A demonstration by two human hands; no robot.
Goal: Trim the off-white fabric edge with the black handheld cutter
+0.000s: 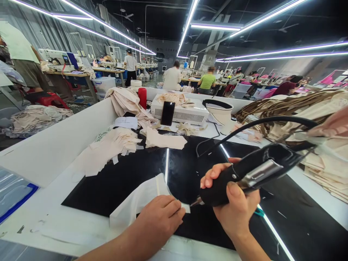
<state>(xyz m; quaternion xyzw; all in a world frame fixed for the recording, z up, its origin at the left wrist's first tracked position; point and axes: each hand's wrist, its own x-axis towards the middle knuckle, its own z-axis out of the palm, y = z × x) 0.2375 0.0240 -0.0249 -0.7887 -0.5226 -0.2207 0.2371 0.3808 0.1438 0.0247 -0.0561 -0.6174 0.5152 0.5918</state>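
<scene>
**A:** Head view: what does each hand hold?

**B:** The right hand (233, 203) is wrapped closed around the black handheld tool (244, 174), fingers over its padded grip, tip pointing down at the edge of the white fabric piece (141, 199). The left hand (160, 219) lies flat on that piece, fingers pinning it to the black work surface (122, 181).

**B:** The cable (272, 121) trails off the tool's rear.

**A:** Handling properties?

**B:** The fabric looks thin, light and limp; it likely slides or wrinkles, so press it flat close to the worked edge. The tool appears rigid with moderate weight; hold it at the padded section, clear of the tip.

**A:** Surroundings?

**B:** Beige fabric stacks (114, 148) lie well apart, further back.
</scene>
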